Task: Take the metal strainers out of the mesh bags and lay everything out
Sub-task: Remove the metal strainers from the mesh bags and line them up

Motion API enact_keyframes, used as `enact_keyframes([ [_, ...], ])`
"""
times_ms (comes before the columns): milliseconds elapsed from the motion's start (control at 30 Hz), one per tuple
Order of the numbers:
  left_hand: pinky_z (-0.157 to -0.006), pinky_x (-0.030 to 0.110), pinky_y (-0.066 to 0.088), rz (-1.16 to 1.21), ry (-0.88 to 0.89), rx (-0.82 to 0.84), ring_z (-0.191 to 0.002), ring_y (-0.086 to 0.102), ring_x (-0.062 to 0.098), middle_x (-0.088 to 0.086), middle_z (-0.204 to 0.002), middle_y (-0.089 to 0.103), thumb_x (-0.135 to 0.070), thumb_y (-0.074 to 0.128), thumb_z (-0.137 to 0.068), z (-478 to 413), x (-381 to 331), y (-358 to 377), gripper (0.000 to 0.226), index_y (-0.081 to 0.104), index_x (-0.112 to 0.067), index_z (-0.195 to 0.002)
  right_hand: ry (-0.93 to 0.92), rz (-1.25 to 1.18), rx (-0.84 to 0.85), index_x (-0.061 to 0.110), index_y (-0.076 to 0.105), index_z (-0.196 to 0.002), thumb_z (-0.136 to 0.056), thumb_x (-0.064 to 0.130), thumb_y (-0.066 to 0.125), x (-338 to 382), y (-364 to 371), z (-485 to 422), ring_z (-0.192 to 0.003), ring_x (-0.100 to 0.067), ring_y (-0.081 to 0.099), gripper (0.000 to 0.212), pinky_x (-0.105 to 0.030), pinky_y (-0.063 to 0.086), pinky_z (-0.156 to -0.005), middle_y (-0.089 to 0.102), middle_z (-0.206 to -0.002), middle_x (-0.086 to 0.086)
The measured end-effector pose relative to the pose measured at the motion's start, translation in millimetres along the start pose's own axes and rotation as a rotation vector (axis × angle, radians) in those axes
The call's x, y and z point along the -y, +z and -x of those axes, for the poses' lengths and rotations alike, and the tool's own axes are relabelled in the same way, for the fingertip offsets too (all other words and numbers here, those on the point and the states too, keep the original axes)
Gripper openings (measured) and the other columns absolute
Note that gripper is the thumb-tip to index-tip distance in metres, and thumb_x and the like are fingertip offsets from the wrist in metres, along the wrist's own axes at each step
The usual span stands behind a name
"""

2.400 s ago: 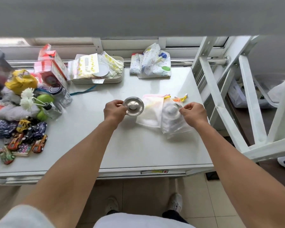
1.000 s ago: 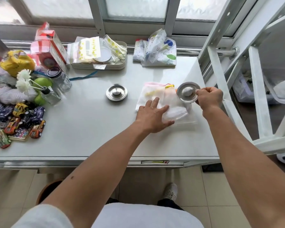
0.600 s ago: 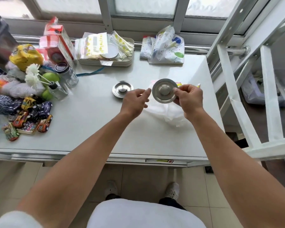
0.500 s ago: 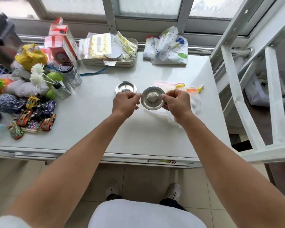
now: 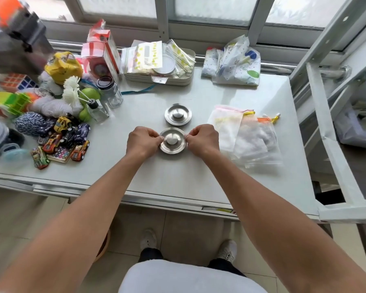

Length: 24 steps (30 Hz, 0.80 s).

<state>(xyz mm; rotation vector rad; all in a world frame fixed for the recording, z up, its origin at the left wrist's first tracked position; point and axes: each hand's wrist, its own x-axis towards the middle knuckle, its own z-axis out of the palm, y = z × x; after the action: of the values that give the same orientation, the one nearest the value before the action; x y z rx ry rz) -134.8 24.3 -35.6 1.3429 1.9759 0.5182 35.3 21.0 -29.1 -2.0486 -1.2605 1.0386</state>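
Observation:
Two round metal strainers lie on the white table (image 5: 178, 180). The far strainer (image 5: 178, 114) rests alone, dome up. The near strainer (image 5: 173, 141) sits just in front of it, pinched at its left rim by my left hand (image 5: 143, 140) and at its right rim by my right hand (image 5: 202, 138). It is at or just above the tabletop. To the right lie the mesh bags (image 5: 244, 135), flattened and overlapping, with pink, yellow and orange drawstrings at their far ends.
Toy cars (image 5: 66, 137), a twine ball, green apples, glass jars (image 5: 111, 93) and boxes crowd the table's left side. A tray of packets (image 5: 159, 62) and a printed bag (image 5: 235, 62) stand by the window. A white metal frame (image 5: 334, 132) borders the right edge.
The second strainer came out of its bag in my right hand, moved left, and my left hand joined it. Both hands now hold it low, in front of the first strainer.

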Motion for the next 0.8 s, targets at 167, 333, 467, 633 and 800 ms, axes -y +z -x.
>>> enact_keyframes([
  [167, -0.073, 0.027, 0.053, 0.034, -0.007, -0.031, -0.083, 0.070, 0.022, 0.004, -0.077, 0.073, -0.028, 0.074, -0.081, 1, 1, 1, 0.012, 0.078, -0.017, -0.084, -0.082, 0.142, 0.002, 0.014, 0.072, -0.078, -0.080, 0.017, 0.067, 2, 1, 3, -0.081, -0.021, 0.066, 0.006, -0.025, 0.047, -0.068, 0.073, -0.082, -0.007],
  [333, -0.081, 0.032, 0.051, -0.022, 0.059, -0.131, -0.092, 0.067, 0.024, 0.006, -0.096, 0.072, -0.036, 0.070, -0.083, 8, 2, 1, 0.034, 0.071, -0.015, -0.109, -0.208, 0.061, -0.100, 0.013, 0.069, -0.084, -0.084, 0.024, 0.066, -5, -20, 11, -0.080, -0.018, 0.064, 0.012, -0.026, 0.046, -0.071, 0.069, -0.079, 0.001],
  [467, -0.076, 0.032, 0.046, -0.127, 0.320, -0.269, -0.090, 0.062, 0.028, 0.009, -0.102, 0.064, -0.034, 0.066, -0.085, 24, -13, 10, 0.037, 0.065, -0.013, -0.116, -0.254, 0.028, -0.373, 0.009, 0.067, -0.092, -0.084, 0.021, 0.062, -30, -63, 11, -0.083, -0.021, 0.064, 0.015, -0.028, 0.047, -0.075, 0.070, -0.087, -0.003],
  [633, -0.077, 0.033, 0.049, -0.112, 0.565, -0.142, -0.090, 0.064, 0.024, 0.005, -0.107, 0.066, -0.033, 0.067, -0.085, 45, -46, 50, 0.035, 0.066, -0.014, -0.114, -0.167, 0.261, -0.481, 0.008, 0.063, -0.109, -0.084, 0.028, 0.057, -75, -105, -5, -0.106, -0.036, 0.057, 0.032, -0.037, 0.044, -0.090, 0.065, -0.113, -0.012],
  [800, -0.086, 0.043, 0.051, -0.225, 0.729, -0.031, -0.114, 0.057, 0.029, 0.007, -0.126, 0.061, -0.038, 0.063, -0.088, 55, -70, 87, 0.045, 0.060, -0.015, -0.126, -0.204, 0.566, -0.455, 0.010, 0.055, -0.129, -0.088, 0.039, 0.055, -101, -108, -3, -0.123, -0.037, 0.047, 0.051, -0.045, 0.040, -0.099, 0.054, -0.135, -0.015],
])
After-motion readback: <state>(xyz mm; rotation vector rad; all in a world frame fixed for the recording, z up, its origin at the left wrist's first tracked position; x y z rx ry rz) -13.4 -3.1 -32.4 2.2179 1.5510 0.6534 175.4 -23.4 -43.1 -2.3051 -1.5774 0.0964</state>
